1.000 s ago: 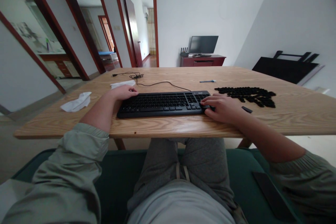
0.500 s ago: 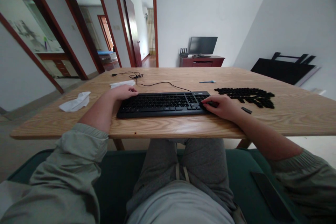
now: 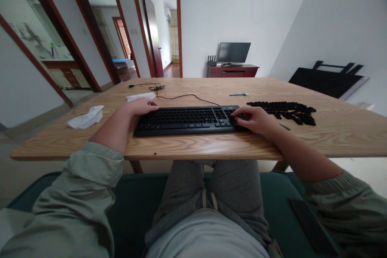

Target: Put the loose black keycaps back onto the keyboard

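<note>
Touching crosswise keyboard [image 3: 184, 121] | left hand [image 3: 140, 107] fingers together | right hand [image 3: 252, 120] fingers apparently spread

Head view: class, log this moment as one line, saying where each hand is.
left hand: at left end of black keyboard | right hand: on keys at keyboard's right end | nearby: loose black keycaps

Crumpled tissue [image 3: 86, 117] on wooden table [image 3: 75, 145]; monitor [image 3: 234, 52] on dark-red cabinet [image 3: 232, 73].

Keyboard [image 3: 186, 121] between left hand [image 3: 140, 107] and right hand [image 3: 255, 121]; keycap pile [image 3: 282, 111] blocks outward path
</note>
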Demonstrator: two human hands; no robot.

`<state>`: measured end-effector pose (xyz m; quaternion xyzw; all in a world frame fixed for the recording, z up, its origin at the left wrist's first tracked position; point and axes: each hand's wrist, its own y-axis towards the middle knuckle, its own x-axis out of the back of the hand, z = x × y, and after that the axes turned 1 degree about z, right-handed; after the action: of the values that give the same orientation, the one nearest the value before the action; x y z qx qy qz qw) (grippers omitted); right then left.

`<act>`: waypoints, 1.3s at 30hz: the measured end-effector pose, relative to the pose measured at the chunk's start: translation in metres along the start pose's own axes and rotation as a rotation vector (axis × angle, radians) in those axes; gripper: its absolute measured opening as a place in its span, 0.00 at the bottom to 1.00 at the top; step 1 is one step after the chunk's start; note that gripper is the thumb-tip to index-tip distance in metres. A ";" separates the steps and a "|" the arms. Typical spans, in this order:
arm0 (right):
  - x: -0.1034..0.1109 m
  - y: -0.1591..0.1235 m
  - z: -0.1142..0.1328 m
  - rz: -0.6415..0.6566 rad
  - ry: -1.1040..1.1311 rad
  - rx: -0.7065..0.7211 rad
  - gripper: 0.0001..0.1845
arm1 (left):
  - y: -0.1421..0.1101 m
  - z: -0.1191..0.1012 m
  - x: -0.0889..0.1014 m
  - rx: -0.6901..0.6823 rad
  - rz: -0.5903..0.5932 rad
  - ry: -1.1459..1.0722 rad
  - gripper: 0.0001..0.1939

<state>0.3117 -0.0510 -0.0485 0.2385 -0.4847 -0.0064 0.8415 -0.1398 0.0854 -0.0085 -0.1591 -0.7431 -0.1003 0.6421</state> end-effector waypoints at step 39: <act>0.000 -0.014 0.013 0.060 -0.325 0.347 0.17 | 0.000 0.002 -0.002 -0.005 -0.023 -0.022 0.28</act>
<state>0.3042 -0.0680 -0.0487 0.3607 -0.6146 0.0636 0.6986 -0.1415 0.0861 -0.0106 -0.1535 -0.7515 -0.1079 0.6324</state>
